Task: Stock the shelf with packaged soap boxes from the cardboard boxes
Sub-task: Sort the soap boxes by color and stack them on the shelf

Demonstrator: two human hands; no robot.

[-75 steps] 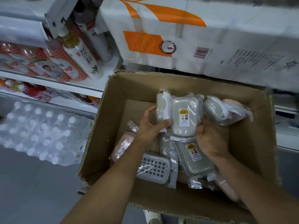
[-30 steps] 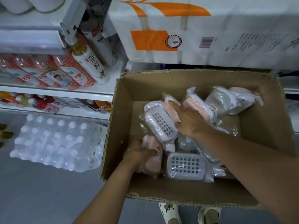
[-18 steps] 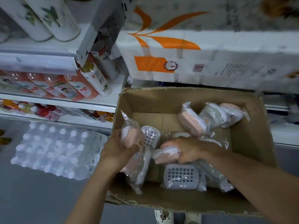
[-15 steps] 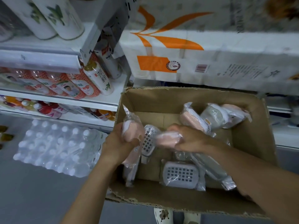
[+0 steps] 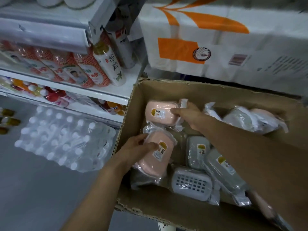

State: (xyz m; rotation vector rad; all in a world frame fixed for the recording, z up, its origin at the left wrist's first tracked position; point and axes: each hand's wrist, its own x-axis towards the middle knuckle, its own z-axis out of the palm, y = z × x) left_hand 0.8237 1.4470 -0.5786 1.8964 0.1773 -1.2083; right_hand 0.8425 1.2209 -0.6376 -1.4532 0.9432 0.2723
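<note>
With a pink soap pack (image 5: 154,154) gripped by the left hand (image 5: 136,148) and another (image 5: 160,112) pinched by the right hand (image 5: 188,114), both should be lifted clear of the cardboard box (image 5: 166,212) without snagging the wrap.

Both bare forearms reach forward and down from the lower edge of the view into the cardboard box (image 5: 208,215). The left forearm rises from the bottom centre and crosses the box's near-left corner. The left hand (image 5: 133,150) lies palm down, thumb stretched along the top of a pink wrapped soap box (image 5: 154,158) and fingers curled round its left side, gripping it. The right forearm runs in from the lower right, slanting across the box toward its far-left part. The right hand (image 5: 190,115) is turned palm down, its fingers bent round the right end of a second pink soap box (image 5: 160,113), thumb pointing left over its top face.
</note>
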